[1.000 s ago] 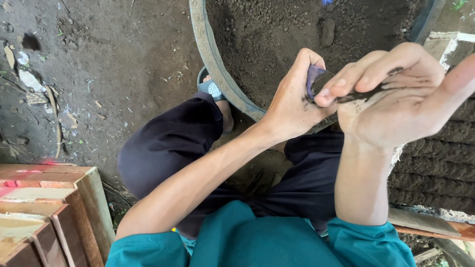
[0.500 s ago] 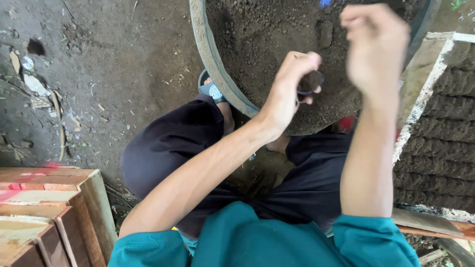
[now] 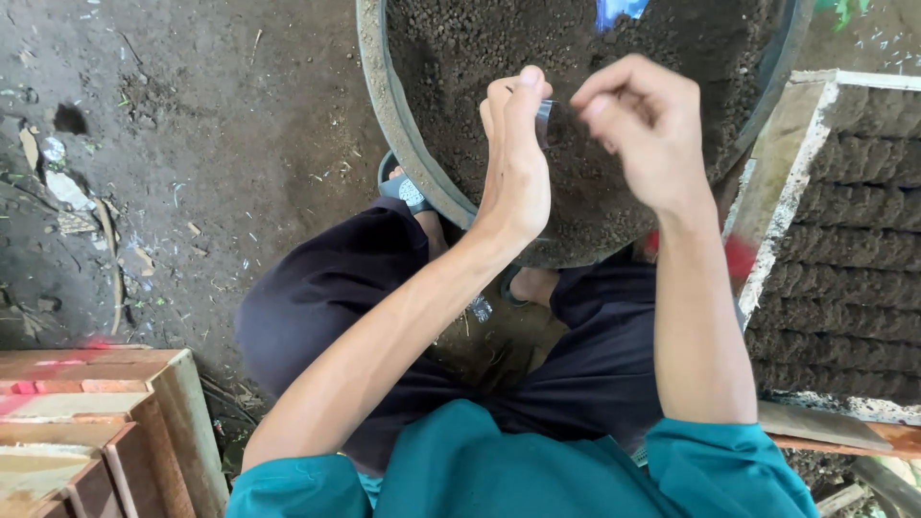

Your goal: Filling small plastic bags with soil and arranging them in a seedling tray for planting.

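Both hands pinch one small dark bag (over soil).

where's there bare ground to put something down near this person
The widest bare patch is the dirt floor, between the soil-filled basin and the wooden crates; it carries only scattered litter. It is crowded on the other side: the tray of packed soil rows abuts the basin. Both the left hand and the right hand are over the soil.
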